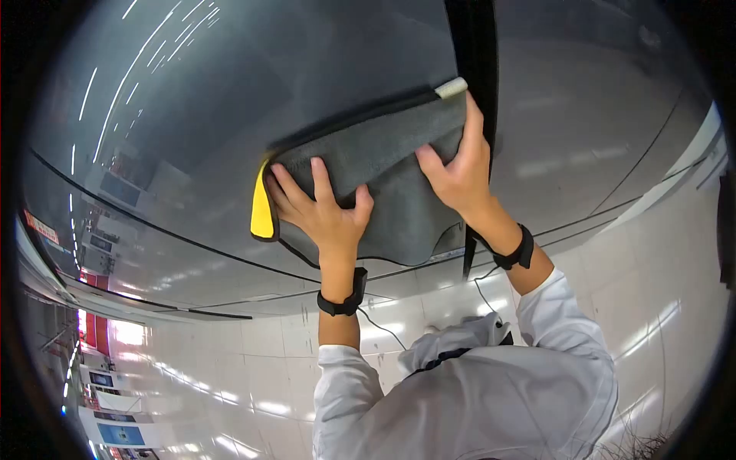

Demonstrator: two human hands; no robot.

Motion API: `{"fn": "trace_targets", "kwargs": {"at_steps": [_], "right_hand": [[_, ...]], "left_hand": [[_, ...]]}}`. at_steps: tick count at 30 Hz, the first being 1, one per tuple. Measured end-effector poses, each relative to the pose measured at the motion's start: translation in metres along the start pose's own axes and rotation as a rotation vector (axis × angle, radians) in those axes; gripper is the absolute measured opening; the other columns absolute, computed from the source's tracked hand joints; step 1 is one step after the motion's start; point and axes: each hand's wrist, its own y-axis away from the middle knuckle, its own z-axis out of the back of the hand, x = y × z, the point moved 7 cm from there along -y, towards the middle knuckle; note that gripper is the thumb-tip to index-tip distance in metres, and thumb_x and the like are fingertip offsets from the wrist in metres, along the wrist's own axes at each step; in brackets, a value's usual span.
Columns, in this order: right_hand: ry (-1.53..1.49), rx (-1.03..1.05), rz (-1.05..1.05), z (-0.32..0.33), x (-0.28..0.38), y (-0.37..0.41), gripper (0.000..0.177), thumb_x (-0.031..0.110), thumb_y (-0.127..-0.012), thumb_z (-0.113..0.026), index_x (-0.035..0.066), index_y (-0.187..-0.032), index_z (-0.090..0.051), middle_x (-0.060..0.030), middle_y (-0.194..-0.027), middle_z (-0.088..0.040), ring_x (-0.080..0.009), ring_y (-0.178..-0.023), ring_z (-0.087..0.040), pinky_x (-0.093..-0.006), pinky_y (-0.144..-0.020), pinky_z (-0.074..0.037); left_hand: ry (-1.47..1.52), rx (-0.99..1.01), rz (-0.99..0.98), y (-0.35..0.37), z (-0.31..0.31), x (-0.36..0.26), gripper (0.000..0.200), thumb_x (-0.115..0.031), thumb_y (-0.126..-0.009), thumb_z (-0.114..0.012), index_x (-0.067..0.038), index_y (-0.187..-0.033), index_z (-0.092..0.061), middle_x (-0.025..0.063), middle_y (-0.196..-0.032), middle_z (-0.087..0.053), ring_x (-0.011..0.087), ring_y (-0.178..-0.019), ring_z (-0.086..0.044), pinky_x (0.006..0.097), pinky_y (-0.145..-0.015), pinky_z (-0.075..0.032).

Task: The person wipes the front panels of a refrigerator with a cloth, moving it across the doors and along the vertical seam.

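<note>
A grey microfibre cloth point(391, 203) with dark edging lies spread on a glossy dark grey car panel point(230, 77). Its left corner is turned over and shows a yellow side point(262, 207); a whitish tag point(451, 88) sits at its upper right corner. My left hand point(330, 218) rests on the cloth's left part, fingers spread and pressed flat. On the right side my right hand point(464, 169) lies on the cloth, thumb and forefinger stretched apart, the fingertip at the edge just below the tag. The other fingers of that hand are mostly hidden.
A black strip point(481, 46) runs down the car just right of the cloth. Panel seams curve below it. Black bands point(517, 249) with thin cables circle both wrists. Pale glossy floor tiles point(253, 360) lie beneath, with display boards point(121, 435) at lower left.
</note>
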Motion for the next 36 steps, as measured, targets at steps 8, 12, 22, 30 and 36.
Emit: {"fn": "trace_targets", "kwargs": {"at_steps": [8, 12, 22, 30, 36], "right_hand": [[0.012, 0.073, -0.152, -0.002, -0.053, 0.079, 0.069, 0.011, -0.064, -0.059, -0.006, -0.121, -0.024, -0.0232, -0.122, -0.034, -0.0333, -0.111, -0.039, -0.0364, -0.091, -0.032], [-0.029, 0.093, -0.229, -0.003, -0.070, 0.102, 0.068, 0.007, -0.062, -0.055, -0.006, -0.121, -0.023, -0.0236, -0.122, -0.035, -0.0330, -0.109, -0.040, -0.0363, -0.091, -0.032], [0.017, 0.081, -0.201, 0.002, -0.044, 0.063, 0.069, 0.008, -0.060, -0.054, -0.004, -0.122, -0.024, -0.0230, -0.112, -0.042, -0.0321, -0.101, -0.046, -0.0357, -0.086, -0.036], [0.037, -0.004, -0.025, 0.001, -0.012, 0.014, 0.066, 0.013, -0.064, -0.058, -0.003, -0.120, -0.027, -0.0216, -0.105, -0.047, -0.0308, -0.094, -0.050, -0.0356, -0.080, -0.039], [0.091, 0.010, -0.034, 0.004, -0.038, 0.052, 0.065, 0.016, -0.066, -0.057, -0.006, -0.119, -0.026, -0.0200, -0.104, -0.047, -0.0281, -0.093, -0.049, -0.0350, -0.080, -0.039]], "left_hand": [[0.072, 0.164, 0.036, 0.075, -0.025, -0.004, 0.070, -0.034, -0.064, -0.055, -0.013, -0.124, -0.026, 0.0290, -0.129, -0.012, 0.0505, -0.113, -0.017, 0.0611, -0.085, -0.018], [0.103, 0.244, 0.101, 0.113, -0.036, -0.008, 0.070, -0.036, -0.065, -0.058, -0.013, -0.123, -0.027, 0.0284, -0.127, -0.013, 0.0507, -0.112, -0.019, 0.0610, -0.084, -0.021], [0.130, 0.231, 0.084, 0.075, -0.022, -0.009, 0.069, -0.032, -0.064, -0.061, -0.014, -0.122, -0.029, 0.0265, -0.129, -0.013, 0.0492, -0.113, -0.019, 0.0597, -0.085, -0.022], [0.077, 0.111, 0.049, 0.016, -0.006, -0.005, 0.067, -0.034, -0.065, -0.056, -0.012, -0.123, -0.031, 0.0272, -0.130, -0.012, 0.0489, -0.116, -0.014, 0.0598, -0.087, -0.016], [0.078, 0.113, 0.006, 0.045, -0.015, -0.006, 0.069, -0.039, -0.066, -0.054, -0.014, -0.125, -0.027, 0.0278, -0.130, -0.012, 0.0499, -0.114, -0.017, 0.0604, -0.085, -0.019]]}}
